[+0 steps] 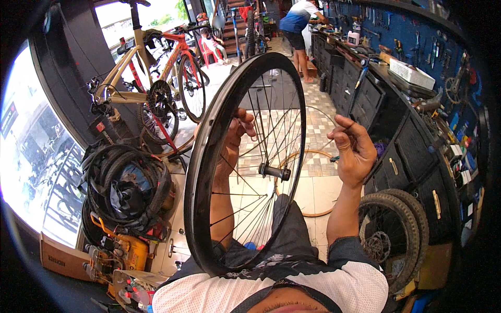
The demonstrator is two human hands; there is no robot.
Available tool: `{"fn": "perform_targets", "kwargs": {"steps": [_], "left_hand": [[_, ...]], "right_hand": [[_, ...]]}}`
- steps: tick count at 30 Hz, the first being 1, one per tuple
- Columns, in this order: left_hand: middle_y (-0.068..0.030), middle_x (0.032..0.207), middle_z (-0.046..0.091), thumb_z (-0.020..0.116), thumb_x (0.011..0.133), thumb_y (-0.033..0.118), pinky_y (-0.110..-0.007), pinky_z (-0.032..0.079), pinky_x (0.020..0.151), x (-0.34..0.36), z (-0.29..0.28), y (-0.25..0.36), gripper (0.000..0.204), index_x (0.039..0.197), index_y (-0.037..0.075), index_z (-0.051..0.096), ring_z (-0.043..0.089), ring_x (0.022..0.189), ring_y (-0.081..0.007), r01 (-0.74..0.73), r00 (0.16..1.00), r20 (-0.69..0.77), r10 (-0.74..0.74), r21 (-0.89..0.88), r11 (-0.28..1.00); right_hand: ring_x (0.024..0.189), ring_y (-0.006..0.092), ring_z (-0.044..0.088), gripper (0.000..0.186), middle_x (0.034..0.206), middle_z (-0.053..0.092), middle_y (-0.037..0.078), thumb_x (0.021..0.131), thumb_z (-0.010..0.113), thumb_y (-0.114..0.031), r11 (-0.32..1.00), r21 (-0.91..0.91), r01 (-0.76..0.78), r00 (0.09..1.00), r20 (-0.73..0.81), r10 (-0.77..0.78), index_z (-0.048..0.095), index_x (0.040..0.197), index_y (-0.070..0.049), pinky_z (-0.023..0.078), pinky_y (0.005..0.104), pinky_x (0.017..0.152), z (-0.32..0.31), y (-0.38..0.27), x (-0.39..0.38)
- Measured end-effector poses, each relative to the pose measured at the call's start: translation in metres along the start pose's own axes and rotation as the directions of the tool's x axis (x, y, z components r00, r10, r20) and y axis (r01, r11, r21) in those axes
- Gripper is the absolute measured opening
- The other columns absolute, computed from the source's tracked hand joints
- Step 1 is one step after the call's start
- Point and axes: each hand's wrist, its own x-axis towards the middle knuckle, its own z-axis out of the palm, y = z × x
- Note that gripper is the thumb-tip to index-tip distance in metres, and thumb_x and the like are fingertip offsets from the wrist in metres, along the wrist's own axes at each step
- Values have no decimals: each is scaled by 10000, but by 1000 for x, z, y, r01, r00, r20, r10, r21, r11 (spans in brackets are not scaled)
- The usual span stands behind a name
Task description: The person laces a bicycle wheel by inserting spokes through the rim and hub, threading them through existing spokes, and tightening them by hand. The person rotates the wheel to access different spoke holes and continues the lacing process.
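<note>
A black spoked bicycle wheel rim stands upright before me, its hub facing right. Behind the rim, my left hand is partly hidden, fingers curled among the spokes; what they grip is unclear. To the wheel's right, my right hand is raised with thumb and index finger pinched on a thin, bent wire, possibly a spoke, that reaches toward the wheel. A thin orange hoop, partly hidden, lies beyond the wheel at floor level.
Bicycles and coiled tyres are at left, above a yellow compressor. At right are black cabinets, a tool board and tyred wheels. A co-worker bends at the back bench; a seated person is farther left.
</note>
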Motion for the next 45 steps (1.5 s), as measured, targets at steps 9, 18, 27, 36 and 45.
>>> {"fn": "perform_targets", "kwargs": {"steps": [9,18,27,36,45], "left_hand": [[-74,1084,688,692,1028,191,-400,533,879,4,0,0,254,1229,40,659,649,976,-205,-2,999,-34,0,-48,999],[-94,1072,684,689,1030,201,-402,535,883,1,-3,0,265,1218,16,659,654,965,-219,-22,1000,-15,22,5,1000],[-124,1028,697,712,1001,125,-396,578,802,2,12,3,245,1211,5,672,681,924,-246,-49,999,-14,49,-18,999],[-188,985,715,689,960,-62,-341,610,741,4,7,4,280,1239,-59,664,715,868,-241,-39,998,-44,35,-102,994],[-179,955,713,725,937,-49,-341,608,755,5,7,7,304,1234,-72,664,710,872,-230,-15,999,-30,13,-66,998]], "right_hand": [[797,233,775,210,940,783,103,897,832,-138,982,-181,53,909,416,28,747,1059,-33,580,329,670,75,-22,-1],[790,280,766,170,939,773,108,908,811,-134,975,-210,76,905,424,21,743,1046,-62,585,348,678,92,-9,-11],[752,234,749,195,969,768,111,926,809,-168,983,-115,-140,887,427,176,736,1056,-43,555,316,656,91,-6,-12],[614,45,546,221,880,747,61,893,838,-114,989,-140,-48,870,481,110,739,1040,19,402,233,538,96,-14,4],[626,69,564,242,896,742,65,879,852,-117,996,-69,59,863,504,-16,743,1043,23,420,234,556,97,-10,5]]}}
